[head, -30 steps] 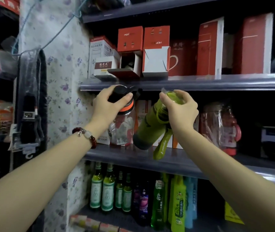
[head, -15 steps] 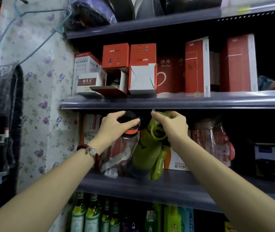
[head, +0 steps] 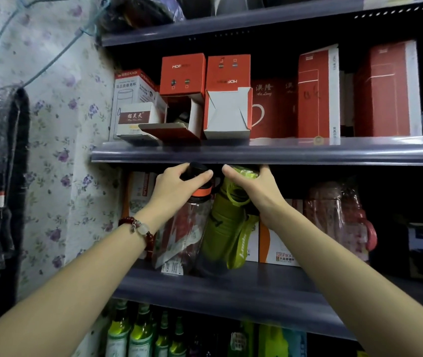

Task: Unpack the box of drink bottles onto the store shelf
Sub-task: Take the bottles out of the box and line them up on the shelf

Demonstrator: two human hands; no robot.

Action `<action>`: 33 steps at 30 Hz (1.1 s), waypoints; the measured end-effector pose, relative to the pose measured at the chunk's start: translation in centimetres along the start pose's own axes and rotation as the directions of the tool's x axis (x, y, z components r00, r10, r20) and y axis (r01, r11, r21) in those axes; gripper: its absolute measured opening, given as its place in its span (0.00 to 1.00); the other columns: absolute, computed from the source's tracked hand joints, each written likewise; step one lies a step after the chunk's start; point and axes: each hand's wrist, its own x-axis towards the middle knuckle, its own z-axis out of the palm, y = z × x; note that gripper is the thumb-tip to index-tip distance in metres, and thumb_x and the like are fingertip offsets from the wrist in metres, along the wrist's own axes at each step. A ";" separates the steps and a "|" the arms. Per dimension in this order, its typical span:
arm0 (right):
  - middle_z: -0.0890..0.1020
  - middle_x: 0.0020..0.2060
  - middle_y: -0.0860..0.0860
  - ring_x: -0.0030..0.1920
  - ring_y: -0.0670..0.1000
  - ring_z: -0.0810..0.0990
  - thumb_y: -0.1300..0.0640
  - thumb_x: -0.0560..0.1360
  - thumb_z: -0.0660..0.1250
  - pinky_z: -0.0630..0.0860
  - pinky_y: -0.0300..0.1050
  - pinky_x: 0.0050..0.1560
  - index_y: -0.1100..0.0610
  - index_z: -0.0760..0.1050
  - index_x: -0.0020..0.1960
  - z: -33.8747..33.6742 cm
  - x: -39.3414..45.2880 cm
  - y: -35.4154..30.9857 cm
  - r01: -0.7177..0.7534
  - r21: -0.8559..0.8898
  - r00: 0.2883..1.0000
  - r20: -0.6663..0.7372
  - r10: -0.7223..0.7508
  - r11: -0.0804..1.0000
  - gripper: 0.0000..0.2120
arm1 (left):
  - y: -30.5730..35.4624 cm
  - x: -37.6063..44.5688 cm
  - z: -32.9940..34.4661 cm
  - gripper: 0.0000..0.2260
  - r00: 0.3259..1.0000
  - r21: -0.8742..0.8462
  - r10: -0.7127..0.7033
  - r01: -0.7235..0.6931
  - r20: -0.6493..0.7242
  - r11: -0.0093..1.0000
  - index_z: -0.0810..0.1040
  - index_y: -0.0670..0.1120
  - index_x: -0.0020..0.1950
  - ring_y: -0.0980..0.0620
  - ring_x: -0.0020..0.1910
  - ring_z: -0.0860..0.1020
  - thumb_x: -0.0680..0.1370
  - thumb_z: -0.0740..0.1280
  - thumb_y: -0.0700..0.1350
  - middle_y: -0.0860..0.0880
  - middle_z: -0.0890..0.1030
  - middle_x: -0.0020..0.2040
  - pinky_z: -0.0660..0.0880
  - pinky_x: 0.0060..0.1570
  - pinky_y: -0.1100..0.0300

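Observation:
My left hand (head: pixel 179 186) grips the black cap of a clear drink bottle (head: pixel 192 228) with an orange collar and paper leaflets inside. My right hand (head: pixel 254 189) grips the lid of a green drink bottle (head: pixel 220 233) with a green strap hanging down. Both bottles lean to the left, with their bases at or just above the grey middle shelf (head: pixel 231 287); I cannot tell whether they touch it. Their tops sit just under the edge of the upper shelf (head: pixel 282 150). The box they came from is out of view.
Behind the bottles stand white and orange boxes (head: pixel 277 243), with a pink wrapped bottle (head: pixel 339 217) to the right. Red boxes (head: pixel 318 94) fill the upper shelf. Green glass bottles (head: pixel 140 336) stand on the lower shelf. A floral wall (head: pixel 58 150) borders the left.
Both hands have pushed the two bottles further in and down to the middle shelf. The view has tilted upward, so the shelves appear lower in frame.

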 end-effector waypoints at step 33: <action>0.76 0.63 0.47 0.62 0.50 0.77 0.43 0.57 0.81 0.75 0.55 0.64 0.47 0.57 0.74 3.3 -1.9 9.6 -0.045 -0.070 0.996 -0.079 0.039 0.996 0.52 | -6.2 -1.8 -3.0 0.50 0.930 -0.014 -0.092 0.104 0.355 0.994 0.54 0.49 0.75 0.56 0.65 0.70 0.62 0.79 0.35 0.52 0.71 0.66 0.65 0.63 0.62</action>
